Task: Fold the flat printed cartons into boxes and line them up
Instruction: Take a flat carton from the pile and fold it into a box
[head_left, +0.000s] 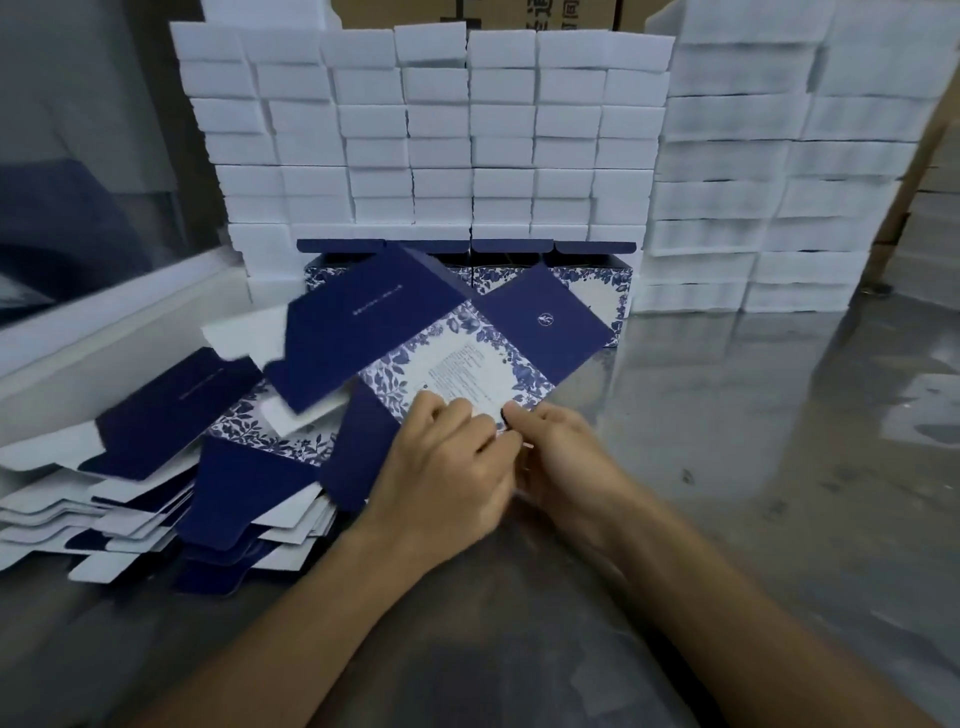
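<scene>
A flat carton (447, 353), navy blue with a white and blue floral panel, is held up over the table's middle. My left hand (447, 467) grips its near edge with curled fingers. My right hand (561, 457) pinches the same edge beside it, thumb on the printed panel. A loose pile of flat cartons (171, 467) lies at the left. A row of folded boxes (587, 280) with open lids stands at the back, partly hidden by the held carton.
Tall stacks of white foam blocks (441, 135) form a wall behind the row, with more foam stacks (769, 171) at the right. A white ledge (104, 322) runs along the left. The shiny grey table (779, 441) spreads out to the right.
</scene>
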